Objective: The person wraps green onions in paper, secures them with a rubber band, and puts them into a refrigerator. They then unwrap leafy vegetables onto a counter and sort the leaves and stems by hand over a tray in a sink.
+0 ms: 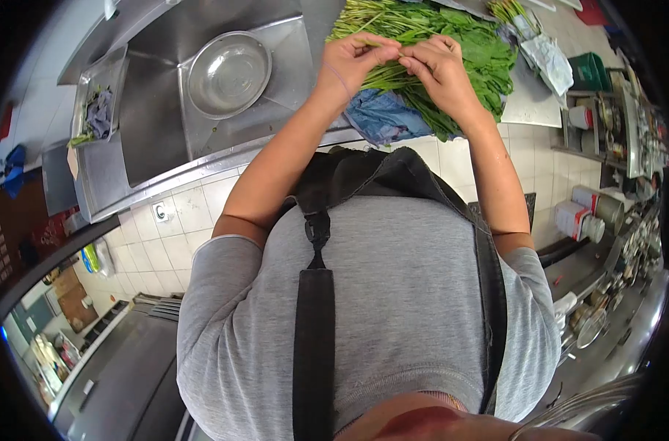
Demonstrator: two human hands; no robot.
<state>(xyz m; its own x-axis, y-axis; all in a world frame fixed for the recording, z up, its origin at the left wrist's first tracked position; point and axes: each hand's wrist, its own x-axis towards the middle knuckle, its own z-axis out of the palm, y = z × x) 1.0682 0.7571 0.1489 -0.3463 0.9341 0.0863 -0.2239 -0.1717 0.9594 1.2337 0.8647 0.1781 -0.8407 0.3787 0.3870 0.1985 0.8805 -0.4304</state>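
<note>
My left hand (pixel 355 67) is closed on a thin green stem (pixel 372 43). Beside it, my right hand (pixel 439 72) pinches near the stem's end, and the fingertips of both hands almost meet. Under and behind the hands lies a large pile of leafy greens (pixel 487 62), its pale stems toward the left and its broad leaves toward the right. A crumpled blue cloth or wrapping (pixel 389 117) shows beneath the pile, at the counter's near edge.
Left of my hands, a round metal bowl (pixel 230 75) sits in the steel sink (pixel 152 95). A tray (pixel 99 110) with dark scraps stands at the far left. At the right are a white plastic bag (pixel 549 62), a green bin (pixel 588 72) and shelves (pixel 632 132).
</note>
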